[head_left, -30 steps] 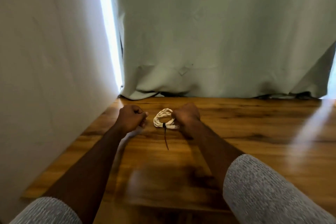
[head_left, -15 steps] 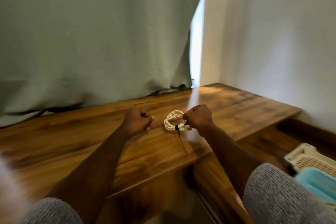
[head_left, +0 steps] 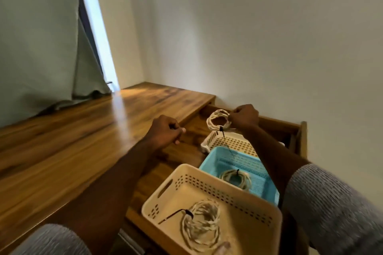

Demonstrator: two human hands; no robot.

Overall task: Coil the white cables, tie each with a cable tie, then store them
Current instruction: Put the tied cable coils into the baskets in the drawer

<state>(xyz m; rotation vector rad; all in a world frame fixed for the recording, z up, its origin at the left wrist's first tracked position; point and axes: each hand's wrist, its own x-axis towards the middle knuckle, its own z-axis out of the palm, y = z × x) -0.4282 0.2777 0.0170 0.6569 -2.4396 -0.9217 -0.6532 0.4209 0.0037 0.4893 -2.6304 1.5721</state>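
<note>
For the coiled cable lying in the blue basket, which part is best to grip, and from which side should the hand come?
Probably from above, since the blue basket has walls all round. The coiled cable lies flat on its floor; pinch the bundle beside the black cable tie, where the loops are bound together, so they should not spread.

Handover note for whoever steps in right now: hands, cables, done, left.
Right hand grips a tied white coil in the air over the white basket; its black cable tie tail hangs down.
Left hand is fisted over the wooden desk; whether it holds anything is unclear.
Done: one tied coil lies in the blue basket, one in the beige basket.
Left: store the held coil, probably in the white basket, which looks unfilled as far as visible.
</note>
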